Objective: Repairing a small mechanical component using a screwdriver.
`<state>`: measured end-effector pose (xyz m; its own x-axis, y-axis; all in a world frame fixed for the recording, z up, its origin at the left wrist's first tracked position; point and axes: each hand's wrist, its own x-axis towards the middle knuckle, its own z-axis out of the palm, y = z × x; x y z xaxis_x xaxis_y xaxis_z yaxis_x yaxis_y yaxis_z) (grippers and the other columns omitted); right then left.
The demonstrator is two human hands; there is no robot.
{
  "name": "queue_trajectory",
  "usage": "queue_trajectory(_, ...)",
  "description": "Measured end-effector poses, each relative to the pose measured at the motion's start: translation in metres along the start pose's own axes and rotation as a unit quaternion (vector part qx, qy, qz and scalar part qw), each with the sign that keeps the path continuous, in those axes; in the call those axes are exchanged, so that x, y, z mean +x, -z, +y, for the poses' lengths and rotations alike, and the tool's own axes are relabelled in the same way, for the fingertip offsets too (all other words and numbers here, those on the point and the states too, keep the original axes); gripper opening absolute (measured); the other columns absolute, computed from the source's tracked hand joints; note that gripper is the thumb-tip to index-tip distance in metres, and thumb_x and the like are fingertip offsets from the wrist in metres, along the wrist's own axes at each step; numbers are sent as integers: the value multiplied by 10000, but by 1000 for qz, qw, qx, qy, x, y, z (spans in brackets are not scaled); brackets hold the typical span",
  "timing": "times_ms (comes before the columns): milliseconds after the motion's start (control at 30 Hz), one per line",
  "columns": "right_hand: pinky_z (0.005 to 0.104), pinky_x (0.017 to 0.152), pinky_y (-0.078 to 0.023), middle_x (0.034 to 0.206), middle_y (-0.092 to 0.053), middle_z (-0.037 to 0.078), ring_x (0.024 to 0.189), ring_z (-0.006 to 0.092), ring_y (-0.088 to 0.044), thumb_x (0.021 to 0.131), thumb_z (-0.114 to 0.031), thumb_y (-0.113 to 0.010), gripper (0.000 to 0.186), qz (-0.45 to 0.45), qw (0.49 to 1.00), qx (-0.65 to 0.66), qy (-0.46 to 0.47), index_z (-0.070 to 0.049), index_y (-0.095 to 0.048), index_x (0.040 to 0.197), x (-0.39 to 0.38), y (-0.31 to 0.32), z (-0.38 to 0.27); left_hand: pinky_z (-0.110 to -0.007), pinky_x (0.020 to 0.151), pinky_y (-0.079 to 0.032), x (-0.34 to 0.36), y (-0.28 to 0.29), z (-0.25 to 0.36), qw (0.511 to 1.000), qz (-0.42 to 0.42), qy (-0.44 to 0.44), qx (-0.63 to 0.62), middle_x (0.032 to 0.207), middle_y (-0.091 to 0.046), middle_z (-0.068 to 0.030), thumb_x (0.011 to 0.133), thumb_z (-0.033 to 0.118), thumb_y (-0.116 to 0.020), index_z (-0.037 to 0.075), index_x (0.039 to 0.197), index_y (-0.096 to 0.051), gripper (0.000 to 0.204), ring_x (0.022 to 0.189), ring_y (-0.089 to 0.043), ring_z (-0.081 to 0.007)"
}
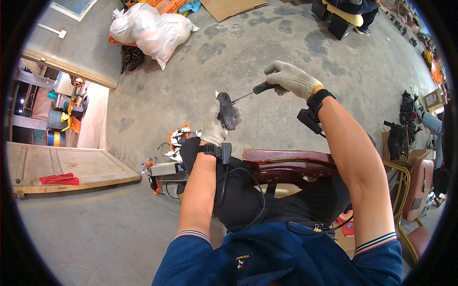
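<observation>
I see the left hand, fingers curled, clasping the dark piece; the right hand wraps its fingers around the tool. Pushed askew, that could skid off the piece's right edge.

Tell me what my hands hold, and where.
Left hand: a dark oblong object, around its lower half. Right hand: a thin-shafted tool, by its dark handle.

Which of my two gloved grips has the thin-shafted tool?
Your right grip: it holds the tool by its dark handle; the left grip holds the black piece.
</observation>
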<state>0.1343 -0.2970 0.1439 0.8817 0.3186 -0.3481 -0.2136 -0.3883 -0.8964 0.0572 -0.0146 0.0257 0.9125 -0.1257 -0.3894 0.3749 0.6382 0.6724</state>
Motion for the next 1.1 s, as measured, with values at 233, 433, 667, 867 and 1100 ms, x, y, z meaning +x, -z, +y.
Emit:
queue_trajectory(233,261,612,-524,862,-620,67,624,108,-581,913,-228,-591,330,-16,1000,-5,-23,27,-599,1122,-4,-2,-8,-527,795,-626,3,3,-1,1000,15,6,-9,1035,-695,-250,1038,440,-484,-28,1217,-580,510,895,-719,-377)
queue_trajectory(433,282,577,-515,791,-616,91,593,143,-575,884,-209,-583,321,-42,997,-57,20,40,-605,1086,3,2,0,-526,794,-624,3,4,-2,1000,-4,8,-19,1040,-690,-249,1033,440,-488,-15,1222,-579,501,898,-717,-376)
queue_trajectory(667,272,580,-511,810,-619,84,583,126,-568,894,-223,-601,326,26,999,11,22,36,-602,1092,0,-5,-2,-513,799,-624,0,1,-1,1000,4,0,4,1044,-685,-250,1043,440,-458,-22,1229,-568,509,912,-714,-370)
queue_trajectory(867,293,573,-520,747,-615,93,584,146,-604,892,-217,-585,320,6,997,32,-63,42,-603,1078,-3,0,-8,-516,807,-624,-1,-1,0,1000,2,0,3,1051,-681,-253,1049,439,-442,-42,1229,-561,527,914,-714,-368)
queue_trajectory(1100,257,615,-520,842,-619,68,623,111,-580,922,-215,-577,291,10,1000,13,15,27,-594,1083,-1,-2,-2,-594,841,-600,2,3,0,1000,-1,2,-13,1065,-684,-294,990,394,-575,-58,1215,-589,505,929,-711,-428)
